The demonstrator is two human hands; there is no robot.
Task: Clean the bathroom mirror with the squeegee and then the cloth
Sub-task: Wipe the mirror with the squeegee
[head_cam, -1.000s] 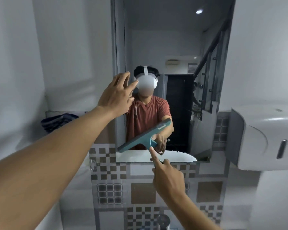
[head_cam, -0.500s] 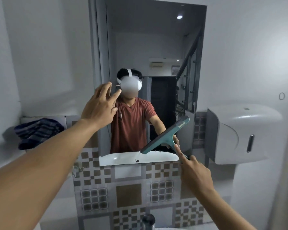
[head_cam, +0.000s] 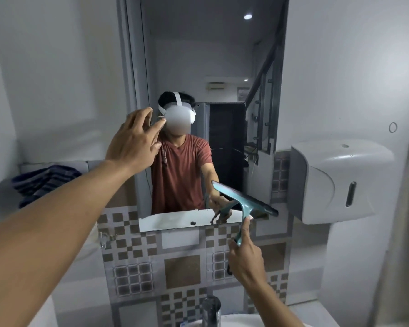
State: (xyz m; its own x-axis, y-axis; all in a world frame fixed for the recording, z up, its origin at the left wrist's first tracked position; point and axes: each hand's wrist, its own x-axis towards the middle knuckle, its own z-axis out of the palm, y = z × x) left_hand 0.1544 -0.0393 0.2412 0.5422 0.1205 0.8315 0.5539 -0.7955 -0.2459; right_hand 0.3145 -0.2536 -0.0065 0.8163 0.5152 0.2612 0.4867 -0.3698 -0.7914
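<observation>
Head view: what has shifted in the last second?

The squeegee [head_cam: 243, 199] has. It was low in the middle of the mirror [head_cam: 198, 55] with its blade rising to the right. Now it sits at the bottom right corner, blade sloping down to the right, and its far tip is past the mirror's right edge.

Who has hold of it?

The right grip [head_cam: 246, 256], curled round the handle from below with the forefinger stretched up the stem. The left grip [head_cam: 134, 140] holds nothing. Its fingers are spread, and it is still raised by the mirror's left edge. I can't tell whether it touches the glass.

Where does that leave the job?

I'd say the squeegee part is still going and this pass has run out into the corner. The cloth [head_cam: 43, 182] lies folded on the ledge to the left of the mirror, not yet taken up.

Any room to move?

It's tight on the right. The blade tip is just beside the dispenser [head_cam: 335, 182], so another push that way would likely knock it. The mirror's bottom edge is right under the blade, with tiles below. Up and to the left the glass is open as far as the raised left grip. The tap [head_cam: 210, 308] stands well below, out of the way.
</observation>
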